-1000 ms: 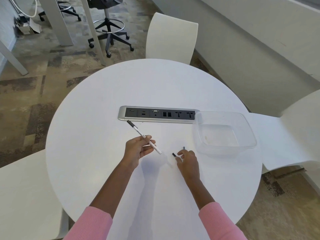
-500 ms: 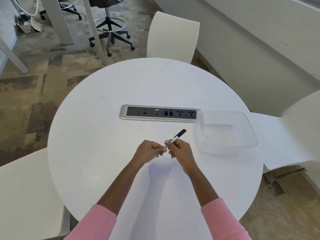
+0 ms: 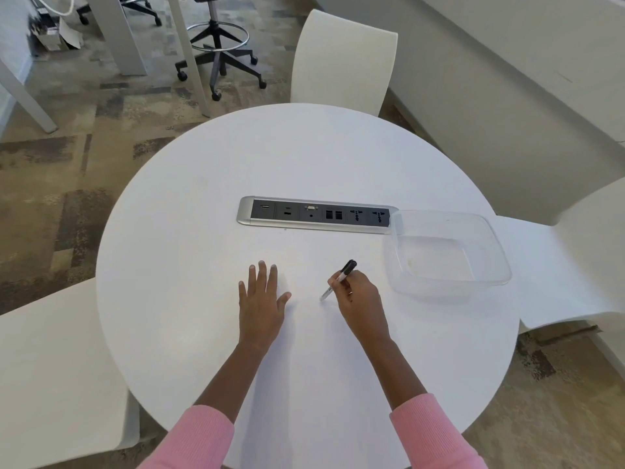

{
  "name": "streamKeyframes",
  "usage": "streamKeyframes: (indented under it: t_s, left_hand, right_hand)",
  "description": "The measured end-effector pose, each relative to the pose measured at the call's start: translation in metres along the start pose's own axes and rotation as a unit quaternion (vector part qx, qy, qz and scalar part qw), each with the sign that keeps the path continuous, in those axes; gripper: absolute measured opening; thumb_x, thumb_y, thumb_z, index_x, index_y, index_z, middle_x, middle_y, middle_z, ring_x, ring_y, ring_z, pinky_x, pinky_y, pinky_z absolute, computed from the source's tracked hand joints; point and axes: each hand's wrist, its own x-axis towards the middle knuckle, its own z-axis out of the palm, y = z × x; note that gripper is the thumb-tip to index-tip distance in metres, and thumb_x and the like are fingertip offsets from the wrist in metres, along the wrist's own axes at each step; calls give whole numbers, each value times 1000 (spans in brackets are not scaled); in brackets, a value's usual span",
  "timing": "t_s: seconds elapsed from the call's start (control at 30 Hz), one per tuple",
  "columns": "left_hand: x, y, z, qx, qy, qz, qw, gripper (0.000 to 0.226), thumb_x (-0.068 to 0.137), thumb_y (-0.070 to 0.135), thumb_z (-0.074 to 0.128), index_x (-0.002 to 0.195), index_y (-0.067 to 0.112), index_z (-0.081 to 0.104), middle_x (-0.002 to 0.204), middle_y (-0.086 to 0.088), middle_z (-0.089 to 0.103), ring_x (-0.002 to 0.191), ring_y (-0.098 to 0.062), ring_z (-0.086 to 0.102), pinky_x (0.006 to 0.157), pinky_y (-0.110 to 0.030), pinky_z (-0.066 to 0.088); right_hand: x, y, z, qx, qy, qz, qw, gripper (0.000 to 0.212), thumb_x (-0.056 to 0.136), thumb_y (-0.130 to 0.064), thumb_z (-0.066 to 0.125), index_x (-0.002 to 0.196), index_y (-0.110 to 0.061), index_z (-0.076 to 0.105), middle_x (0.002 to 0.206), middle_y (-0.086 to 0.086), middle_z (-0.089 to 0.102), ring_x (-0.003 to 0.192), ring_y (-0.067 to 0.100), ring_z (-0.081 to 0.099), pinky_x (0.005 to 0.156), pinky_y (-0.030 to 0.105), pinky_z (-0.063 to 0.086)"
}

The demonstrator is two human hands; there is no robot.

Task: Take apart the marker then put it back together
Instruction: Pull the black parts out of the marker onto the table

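A thin white marker (image 3: 338,279) with a black cap at its upper end is held in my right hand (image 3: 358,297), which is closed around its middle. The marker slants, its white lower end close to the table top and its black cap pointing up and away. My left hand (image 3: 262,299) lies flat on the round white table (image 3: 304,164), palm down, fingers spread, holding nothing. About a hand's width of table separates the two hands.
A clear plastic container (image 3: 446,252) stands to the right of my right hand. A silver and black power socket strip (image 3: 316,215) is set into the table's middle. White chairs (image 3: 341,59) surround the table; a wheeled stool (image 3: 220,52) stands beyond.
Both hands were together on the marker half a second ago. My left hand has let go and moved left, flat onto the table. My right hand keeps the marker and has shifted right.
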Motion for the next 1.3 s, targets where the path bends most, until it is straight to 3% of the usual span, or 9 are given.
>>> streamKeyframes:
  t_s: [0.2,0.4,0.57,0.7,0.8,0.93,1.07,1.13,1.3]
  left_hand:
    - [-6,-8,23,18,-36,18,999,58,97,42,21,147,16,2,158,-8,0,145,-26,-1,116,-45,4]
    - [-12,-7,20,-18,-9,42,999,88,82,54,-20,142,9,26,152,-15,24,139,-37,23,112,-54,18]
    - [-16,-3,10,-26,-3,33,999,75,94,45,-3,130,3,48,137,-20,49,124,-40,47,98,-61,36]
    - [-18,-2,11,-20,4,41,999,60,92,40,21,129,2,50,136,-20,50,122,-40,50,96,-61,38]
    - [-17,-4,11,-12,-1,35,999,65,95,42,10,129,3,50,136,-20,51,122,-39,50,97,-60,38]
    - [-16,-4,13,-18,1,28,999,55,89,34,28,130,3,49,137,-19,50,123,-39,49,97,-60,38]
    - [-17,-5,16,-29,31,39,998,49,91,24,51,135,5,42,143,-18,41,131,-38,39,105,-58,29]
    - [-16,-5,16,-37,36,37,998,52,88,21,58,135,5,41,144,-18,40,131,-38,39,106,-58,28]
    - [-18,-4,14,-27,28,32,999,51,90,31,35,132,4,47,139,-19,47,126,-39,45,102,-59,33]
  right_hand:
    - [-5,2,2,-36,14,-12,999,17,91,-21,50,84,-8,59,84,11,65,70,15,50,59,23,33]
    - [-8,5,1,-53,29,-7,998,21,93,-21,48,84,-5,57,78,9,61,66,17,48,54,21,27]
    - [-12,9,2,-55,31,5,998,22,93,-20,46,88,-1,57,78,10,59,72,25,55,57,22,30]
    - [-12,11,0,-31,52,23,998,21,93,-18,47,91,-1,58,80,3,59,81,27,58,59,20,30]
    - [-15,8,-2,-16,80,11,997,18,92,-14,48,90,-1,59,82,3,59,82,27,59,62,19,33]
    - [-20,4,-2,-38,92,-62,993,12,91,-7,49,88,2,57,86,13,65,81,27,60,68,19,39]
    - [-20,12,5,-108,9,-55,993,20,94,-15,43,94,0,56,91,17,64,86,32,57,72,35,43]
    - [-21,12,4,-107,26,-57,992,20,94,-15,44,91,0,56,91,18,65,85,33,57,71,38,45]
    - [-23,7,0,-102,72,-82,989,21,90,-13,47,84,4,57,85,19,66,78,36,59,68,30,41]
